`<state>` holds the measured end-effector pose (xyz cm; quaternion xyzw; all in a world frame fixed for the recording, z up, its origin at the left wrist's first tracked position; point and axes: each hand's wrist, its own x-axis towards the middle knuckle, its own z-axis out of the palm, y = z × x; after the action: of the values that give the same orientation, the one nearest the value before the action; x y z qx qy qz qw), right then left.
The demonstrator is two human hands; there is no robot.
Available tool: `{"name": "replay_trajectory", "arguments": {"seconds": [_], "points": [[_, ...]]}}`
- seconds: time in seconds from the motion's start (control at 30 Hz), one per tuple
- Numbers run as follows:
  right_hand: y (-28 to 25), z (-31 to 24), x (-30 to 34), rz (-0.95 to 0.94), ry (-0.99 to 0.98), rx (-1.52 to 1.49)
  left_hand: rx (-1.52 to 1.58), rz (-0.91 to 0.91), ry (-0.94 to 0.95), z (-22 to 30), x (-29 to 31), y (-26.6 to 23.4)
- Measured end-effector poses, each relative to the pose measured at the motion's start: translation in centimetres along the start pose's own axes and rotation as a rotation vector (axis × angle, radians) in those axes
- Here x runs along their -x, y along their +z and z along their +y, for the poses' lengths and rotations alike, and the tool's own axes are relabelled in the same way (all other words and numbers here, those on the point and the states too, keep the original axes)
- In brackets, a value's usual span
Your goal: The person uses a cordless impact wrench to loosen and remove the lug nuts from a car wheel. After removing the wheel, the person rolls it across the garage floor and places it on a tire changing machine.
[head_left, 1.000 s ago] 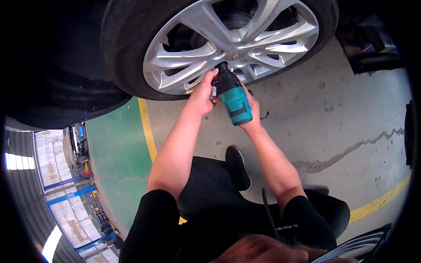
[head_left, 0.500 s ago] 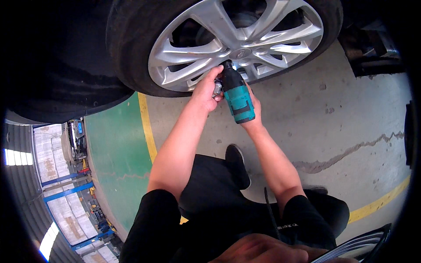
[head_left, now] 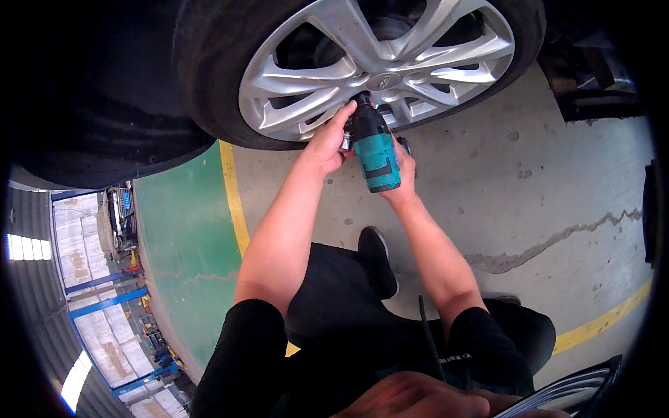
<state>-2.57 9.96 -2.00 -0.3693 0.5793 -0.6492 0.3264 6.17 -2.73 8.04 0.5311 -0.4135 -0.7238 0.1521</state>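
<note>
A teal and black cordless impact wrench (head_left: 376, 159) points its black nose into the lower part of a silver spoked alloy wheel (head_left: 293, 82). My right hand (head_left: 405, 171) is wrapped round its grip, partly behind the tool body. Beside the nose, my left hand (head_left: 326, 148) has its thumb and index finger against the socket end. Shiny metal lug nuts (head_left: 346, 142) show within the curled left fingers; how many is hidden. Where the socket meets the wheel is covered by the tool and fingers.
A black tyre (head_left: 209, 76) surrounds the wheel, with dark bodywork (head_left: 104, 132) at the left. Below is a grey concrete floor (head_left: 474, 181) with a crack, beside a green floor area (head_left: 185, 216) and yellow line. My black shoe (head_left: 378, 261) stands beneath my arms.
The back end of the impact wrench has swung slightly left and up, with my right hand following. The left hand keeps its place at the nose, with the metal nuts less exposed.
</note>
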Motion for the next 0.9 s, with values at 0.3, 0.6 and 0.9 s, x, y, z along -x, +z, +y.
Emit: {"name": "replay_trajectory", "arguments": {"seconds": [0.3,0.6,0.9], "points": [[0.2,1.2,-0.1,0.003,0.093,-0.039,-0.091,0.295,0.008,0.9,0.6,2.7],[-0.1,1.2,-0.5,0.004,-0.015,0.082,-0.058,0.274,-0.011,0.8,0.3,1.9],[-1.2,0.4,-0.6,-0.022,-0.045,0.125,-0.088,0.262,0.044,0.3,0.7,1.6]]}}
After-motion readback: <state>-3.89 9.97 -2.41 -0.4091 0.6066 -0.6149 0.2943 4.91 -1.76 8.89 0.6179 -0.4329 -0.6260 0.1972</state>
